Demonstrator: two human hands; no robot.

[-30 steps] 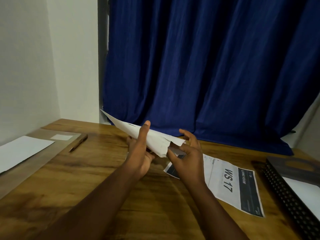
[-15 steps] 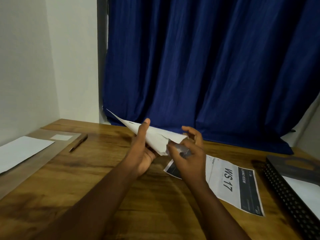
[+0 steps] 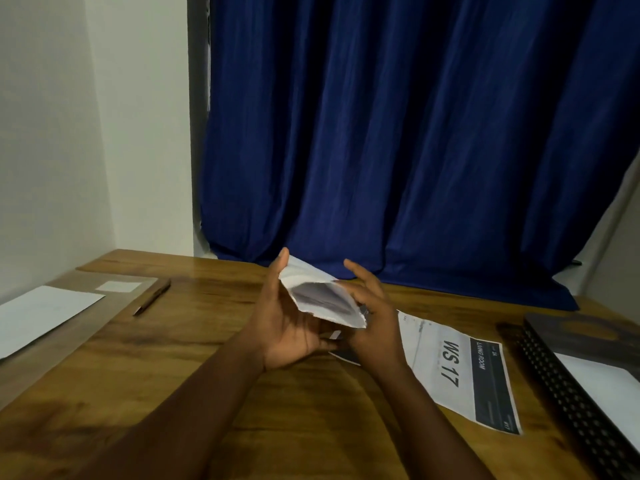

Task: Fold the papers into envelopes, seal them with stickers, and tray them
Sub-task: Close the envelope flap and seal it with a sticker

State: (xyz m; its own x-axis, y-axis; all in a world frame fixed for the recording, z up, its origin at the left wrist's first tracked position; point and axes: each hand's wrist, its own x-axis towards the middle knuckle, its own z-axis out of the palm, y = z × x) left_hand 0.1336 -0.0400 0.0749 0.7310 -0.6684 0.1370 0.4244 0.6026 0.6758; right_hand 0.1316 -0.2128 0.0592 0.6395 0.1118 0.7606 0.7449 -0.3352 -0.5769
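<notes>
white folded paper (image 3: 320, 299) sits above the table (image 3: 214, 372), held between both hands. left hand (image 3: 287, 327) cups it from the left, thumb up along its edge, fingers curled beneath. right hand (image 3: 372, 317) grips its right side (fingers partly hidden behind the sheet). under the right wrist lies a printed sheet (image 3: 460, 372) reading "ws 17". black tray (image 3: 585, 386) at the right edge holds a white sheet. far left: blank paper (image 3: 41, 317), a pen (image 3: 152, 297). blue curtain (image 3: 415, 133) behind.

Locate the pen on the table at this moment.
In the head view, the pen lies on the wooden table, left of the hands, beside the small white sticker sheet.
</notes>
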